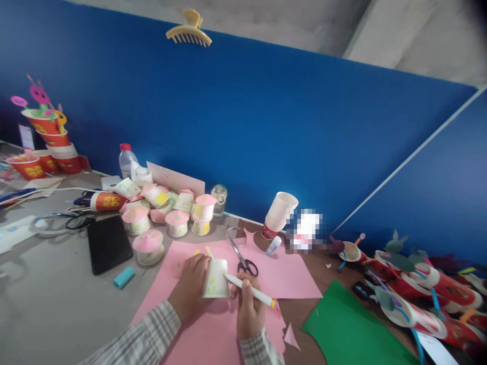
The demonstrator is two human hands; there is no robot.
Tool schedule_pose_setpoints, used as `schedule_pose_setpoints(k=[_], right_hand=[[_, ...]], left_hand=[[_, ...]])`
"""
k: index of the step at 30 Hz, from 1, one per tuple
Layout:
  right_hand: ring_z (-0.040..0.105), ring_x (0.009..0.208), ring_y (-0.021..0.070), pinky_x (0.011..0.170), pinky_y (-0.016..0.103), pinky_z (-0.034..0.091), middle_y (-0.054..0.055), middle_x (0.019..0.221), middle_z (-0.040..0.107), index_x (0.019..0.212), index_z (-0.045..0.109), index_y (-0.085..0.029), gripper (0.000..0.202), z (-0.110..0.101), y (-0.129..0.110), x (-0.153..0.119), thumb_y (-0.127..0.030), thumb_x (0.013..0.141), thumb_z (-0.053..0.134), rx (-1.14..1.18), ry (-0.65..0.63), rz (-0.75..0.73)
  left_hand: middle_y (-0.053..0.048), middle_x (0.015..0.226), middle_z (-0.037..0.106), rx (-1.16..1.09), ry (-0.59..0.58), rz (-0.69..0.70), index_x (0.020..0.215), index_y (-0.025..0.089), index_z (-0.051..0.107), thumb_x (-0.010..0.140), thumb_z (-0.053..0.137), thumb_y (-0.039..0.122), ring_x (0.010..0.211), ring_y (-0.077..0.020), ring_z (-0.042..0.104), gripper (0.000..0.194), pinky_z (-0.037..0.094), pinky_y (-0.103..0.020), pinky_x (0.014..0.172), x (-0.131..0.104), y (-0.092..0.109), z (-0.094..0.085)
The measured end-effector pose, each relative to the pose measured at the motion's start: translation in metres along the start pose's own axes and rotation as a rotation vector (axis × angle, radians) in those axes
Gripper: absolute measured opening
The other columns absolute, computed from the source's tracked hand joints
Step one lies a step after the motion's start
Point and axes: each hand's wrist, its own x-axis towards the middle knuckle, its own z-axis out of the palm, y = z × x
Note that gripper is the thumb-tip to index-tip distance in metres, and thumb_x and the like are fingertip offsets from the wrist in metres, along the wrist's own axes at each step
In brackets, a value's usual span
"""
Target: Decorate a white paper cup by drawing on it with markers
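Observation:
My left hand (pixel 192 286) grips a white paper cup (pixel 216 276) that sits mouth down over the pink sheet. Green grass strokes and a yellow-green flower are drawn on the cup's side. In my right hand (pixel 249 309) is a white marker (pixel 261 295) with a yellow end, its tip at the cup's right edge. A pale stick-like piece (pixel 208 252) shows by my left fingers; I cannot tell what it is. Beneath both hands lies the pink paper (pixel 292 279). Scissors (pixel 245 263) with black handles rest on it, just beyond my right hand.
Pink-roofed cup houses (pixel 148 243) stand at the left, near a black tablet (pixel 108 243) and a blue cap (pixel 124 278). A glue stick (pixel 273 247) and stacked cups (pixel 279 213) are behind. Green paper (pixel 353 324) and decorated red cups (pixel 437 289) lie right.

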Motion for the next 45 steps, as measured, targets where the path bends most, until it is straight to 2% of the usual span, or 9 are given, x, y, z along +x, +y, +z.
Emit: schedule_pose_setpoints(k=[24, 30, 39, 45], right_hand=[[0.050, 0.039, 0.0162, 0.039, 0.024, 0.042, -0.003, 0.044, 0.054, 0.072, 0.065, -0.017, 0.033, -0.0005, -0.0065, -0.0006, -0.044, 0.075, 0.048, -0.114, -0.025, -0.051], [0.051, 0.040, 0.0166, 0.038, 0.023, 0.041, -0.003, 0.045, 0.055, 0.073, 0.065, -0.017, 0.033, -0.0010, -0.0023, -0.0009, -0.046, 0.074, 0.049, -0.108, -0.010, -0.032], [0.052, 0.041, 0.0167, 0.041, 0.025, 0.043, -0.003, 0.045, 0.055, 0.075, 0.064, -0.017, 0.031, -0.0019, -0.0001, -0.0006, -0.044, 0.075, 0.049, -0.088, -0.016, -0.032], [0.052, 0.042, 0.0170, 0.043, 0.026, 0.044, -0.003, 0.046, 0.055, 0.075, 0.064, -0.017, 0.031, -0.0020, 0.0004, -0.0002, -0.044, 0.075, 0.048, -0.098, -0.026, -0.028]], left_hand=[[-0.002, 0.091, 0.053, 0.092, 0.001, 0.120, 0.097, 0.024, 0.047, 0.065, 0.056, 0.050, 0.090, -0.0234, 0.050, 0.043, 0.046, -0.041, 0.077, 0.0047, 0.0039, -0.0062], [-0.003, 0.094, 0.053, 0.073, -0.012, 0.063, 0.101, 0.023, 0.045, 0.062, 0.058, 0.053, 0.091, -0.0244, 0.049, 0.052, 0.045, -0.042, 0.079, 0.0030, 0.0025, -0.0045], [-0.005, 0.092, 0.052, 0.128, 0.040, 0.133, 0.099, 0.018, 0.046, 0.063, 0.058, 0.052, 0.087, -0.0226, 0.050, 0.051, 0.046, -0.037, 0.076, 0.0050, 0.0033, -0.0049], [-0.002, 0.089, 0.052, 0.136, 0.029, 0.135, 0.092, 0.023, 0.048, 0.063, 0.058, 0.053, 0.086, -0.0222, 0.050, 0.043, 0.046, -0.038, 0.076, 0.0076, 0.0064, -0.0079]])
